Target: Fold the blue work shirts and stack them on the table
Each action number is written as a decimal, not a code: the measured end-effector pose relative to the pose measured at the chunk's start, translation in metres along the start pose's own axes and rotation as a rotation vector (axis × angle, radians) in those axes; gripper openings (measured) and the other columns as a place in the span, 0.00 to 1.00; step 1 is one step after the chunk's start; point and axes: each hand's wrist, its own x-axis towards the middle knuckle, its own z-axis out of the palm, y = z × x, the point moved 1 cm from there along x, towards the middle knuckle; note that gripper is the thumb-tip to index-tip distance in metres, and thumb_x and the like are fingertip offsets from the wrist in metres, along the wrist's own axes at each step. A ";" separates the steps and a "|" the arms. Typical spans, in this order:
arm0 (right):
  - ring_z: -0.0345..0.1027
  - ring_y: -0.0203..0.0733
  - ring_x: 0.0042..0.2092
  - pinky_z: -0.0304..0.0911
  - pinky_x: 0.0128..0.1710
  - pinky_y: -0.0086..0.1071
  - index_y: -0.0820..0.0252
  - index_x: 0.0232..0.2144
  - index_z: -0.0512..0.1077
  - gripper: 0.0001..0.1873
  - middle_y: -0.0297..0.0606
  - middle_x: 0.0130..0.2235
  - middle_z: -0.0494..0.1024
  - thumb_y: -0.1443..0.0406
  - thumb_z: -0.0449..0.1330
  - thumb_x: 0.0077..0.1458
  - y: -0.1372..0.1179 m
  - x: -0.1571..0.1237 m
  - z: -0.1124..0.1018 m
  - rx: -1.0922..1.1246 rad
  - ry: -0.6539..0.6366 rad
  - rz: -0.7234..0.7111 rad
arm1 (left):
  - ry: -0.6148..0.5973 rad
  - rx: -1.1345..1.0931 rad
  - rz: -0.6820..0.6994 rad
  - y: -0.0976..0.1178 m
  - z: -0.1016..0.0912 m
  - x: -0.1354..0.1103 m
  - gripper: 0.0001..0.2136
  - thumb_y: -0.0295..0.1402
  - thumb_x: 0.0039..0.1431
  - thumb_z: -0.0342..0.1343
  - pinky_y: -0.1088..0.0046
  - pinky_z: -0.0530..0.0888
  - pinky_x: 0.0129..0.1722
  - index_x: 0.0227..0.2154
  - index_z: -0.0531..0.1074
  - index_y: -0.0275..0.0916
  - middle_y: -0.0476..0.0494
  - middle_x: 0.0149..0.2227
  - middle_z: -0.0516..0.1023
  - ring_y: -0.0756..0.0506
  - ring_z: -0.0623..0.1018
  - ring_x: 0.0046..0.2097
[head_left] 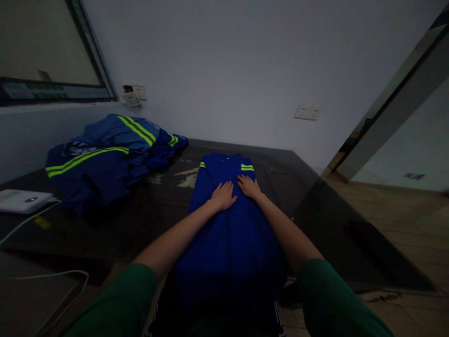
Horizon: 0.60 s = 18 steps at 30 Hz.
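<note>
Left hand and right hand lie open and flat, gripping nothing, on a blue garment stretched beneath them; it looks light, soft and limp, likely best taken by its side edges just outside each hand, short of the yellow-green stripes beyond

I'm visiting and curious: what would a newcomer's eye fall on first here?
Probably the yellow-green stripes on the heap of blue clothes, towards the back left of the dark table. Next, the blue garment laid out at the centre, with two arms in green sleeves stretched over it.
</note>
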 end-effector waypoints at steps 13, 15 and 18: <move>0.35 0.51 0.69 0.31 0.60 0.66 0.52 0.66 0.49 0.29 0.43 0.69 0.46 0.53 0.40 0.66 0.005 -0.007 -0.017 -0.056 -0.037 0.120 | -0.017 -0.059 0.043 -0.008 -0.001 -0.010 0.31 0.44 0.64 0.43 0.55 0.46 0.66 0.66 0.48 0.33 0.33 0.68 0.46 0.40 0.45 0.69; 0.36 0.49 0.69 0.34 0.62 0.62 0.58 0.65 0.52 0.29 0.46 0.68 0.50 0.55 0.42 0.66 -0.001 -0.016 -0.027 -0.014 0.063 0.109 | 0.052 -0.116 0.069 -0.007 -0.008 -0.014 0.33 0.45 0.64 0.44 0.53 0.45 0.66 0.67 0.44 0.35 0.35 0.69 0.42 0.40 0.42 0.69; 0.40 0.47 0.68 0.42 0.64 0.53 0.63 0.62 0.59 0.28 0.47 0.66 0.56 0.58 0.47 0.64 -0.007 -0.049 -0.052 0.150 0.206 0.042 | 0.162 -0.250 0.078 -0.002 -0.035 -0.037 0.31 0.43 0.64 0.47 0.49 0.43 0.65 0.66 0.47 0.39 0.36 0.69 0.42 0.39 0.42 0.70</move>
